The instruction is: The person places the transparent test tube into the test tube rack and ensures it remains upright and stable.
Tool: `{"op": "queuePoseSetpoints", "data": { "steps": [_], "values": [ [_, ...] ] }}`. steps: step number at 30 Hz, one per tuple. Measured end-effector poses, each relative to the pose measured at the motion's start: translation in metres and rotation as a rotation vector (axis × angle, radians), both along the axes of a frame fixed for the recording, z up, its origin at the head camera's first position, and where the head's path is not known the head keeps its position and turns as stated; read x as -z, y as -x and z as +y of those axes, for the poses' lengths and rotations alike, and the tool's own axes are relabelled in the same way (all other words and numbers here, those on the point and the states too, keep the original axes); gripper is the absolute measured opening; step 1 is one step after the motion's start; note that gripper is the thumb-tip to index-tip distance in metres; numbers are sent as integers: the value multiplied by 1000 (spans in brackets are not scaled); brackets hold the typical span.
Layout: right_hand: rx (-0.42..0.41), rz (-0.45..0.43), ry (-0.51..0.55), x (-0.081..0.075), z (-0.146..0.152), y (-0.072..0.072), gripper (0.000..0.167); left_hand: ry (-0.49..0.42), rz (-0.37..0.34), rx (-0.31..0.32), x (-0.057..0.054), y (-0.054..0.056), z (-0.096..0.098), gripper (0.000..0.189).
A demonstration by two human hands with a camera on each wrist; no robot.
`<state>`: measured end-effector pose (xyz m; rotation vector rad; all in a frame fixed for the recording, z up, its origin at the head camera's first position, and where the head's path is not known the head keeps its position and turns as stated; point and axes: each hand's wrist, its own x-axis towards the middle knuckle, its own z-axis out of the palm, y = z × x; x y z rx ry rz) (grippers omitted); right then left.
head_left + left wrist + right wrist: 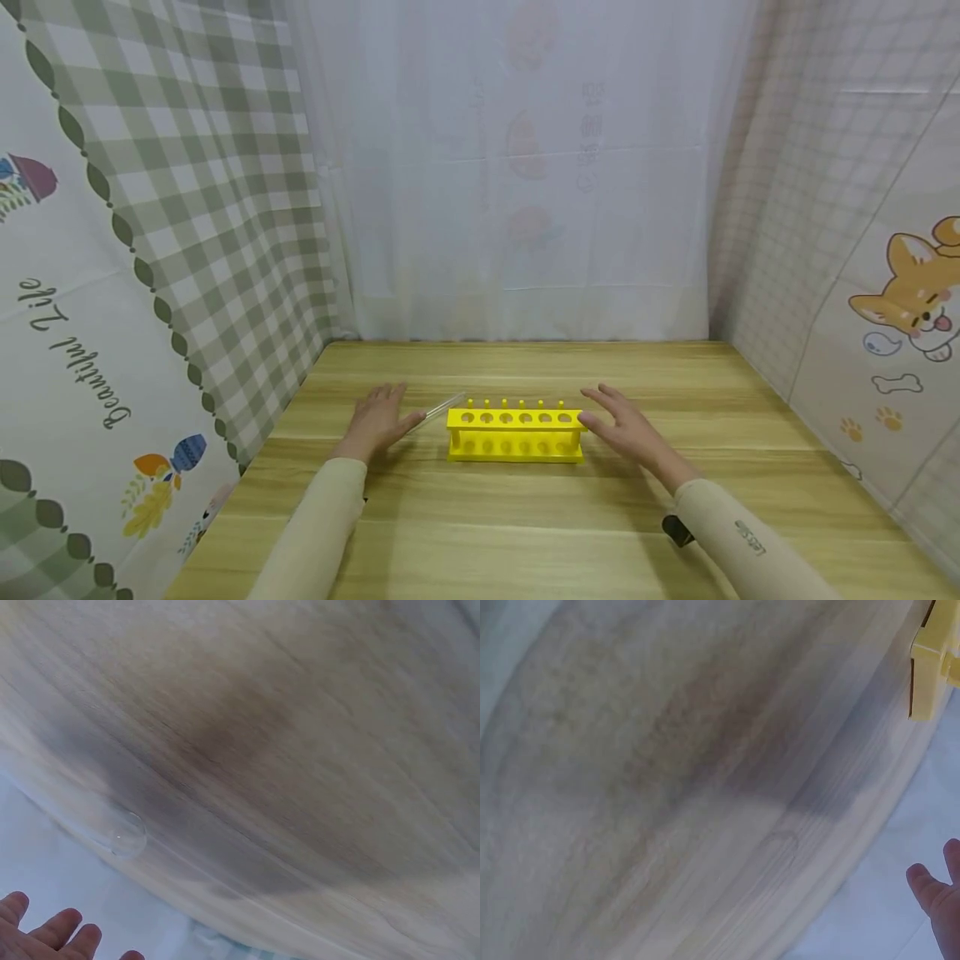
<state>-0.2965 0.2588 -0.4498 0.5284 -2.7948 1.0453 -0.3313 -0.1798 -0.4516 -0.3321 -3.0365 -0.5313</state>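
A yellow test tube rack stands upright on the table, with a row of round holes in its top and several pegs behind. To its left, my left hand is held with straight fingers over the wood. A clear test tube slants between that hand and the rack, partly hidden by the thumb; its rounded end shows in the left wrist view. My right hand is spread beside the rack's right end, the thumb overlapping its corner in the head view. The right wrist view catches the rack's end at upper right.
The wooden table reaches back to a white curtain. A green checked cloth hangs along the left side, and a pale cloth with a cartoon dog on the right. A black device sits under the right wrist.
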Motion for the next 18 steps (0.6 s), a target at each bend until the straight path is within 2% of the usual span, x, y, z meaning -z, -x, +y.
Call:
{"op": "queuePoseSetpoints", "data": {
  "steps": [7,13,18],
  "values": [
    [-7,-25,36,3,-4,-1,60,-33,-7,8,0,5,6,75],
    [-19,-5,57,5,-4,-2,55,-30,0,10,1,10,14,72],
    [-19,-16,75,3,-5,-3,50,-80,-10,7,2,10,20,67]
  ]
}}
